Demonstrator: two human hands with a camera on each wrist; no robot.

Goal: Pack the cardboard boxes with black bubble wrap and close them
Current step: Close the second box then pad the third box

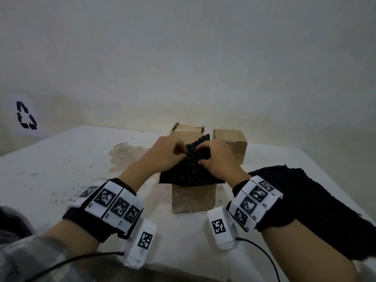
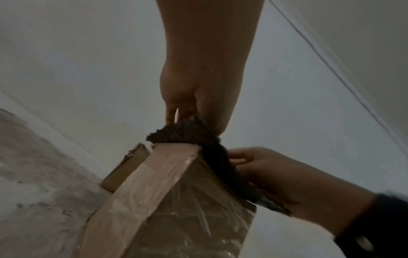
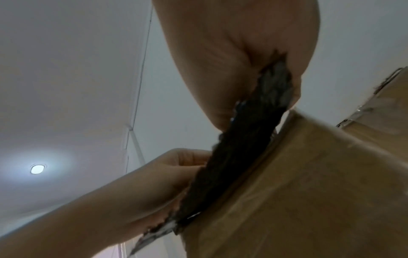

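Note:
A sheet of black bubble wrap [image 1: 189, 174] lies over the top of the near cardboard box [image 1: 193, 199], overhanging its edges. My left hand [image 1: 176, 152] pinches the sheet's far left part, and my right hand [image 1: 203, 155] grips its right part with curled fingers. The left wrist view has my left hand [image 2: 194, 111] holding the black bubble wrap [image 2: 181, 131] above the taped box [image 2: 163, 192], with my right hand [image 2: 249, 162] beside it. From the right wrist, my right hand [image 3: 273, 73] clamps the black bubble wrap [image 3: 240, 139] against the box [image 3: 309, 192]. The box's inside is hidden.
Two more cardboard boxes [image 1: 187, 130] [image 1: 232, 144] stand behind, near the wall. A large pile of black bubble wrap [image 1: 309, 206] lies at the table's right. The white table [image 1: 61, 169] is stained left of the boxes. Cables trail from both wrist cameras.

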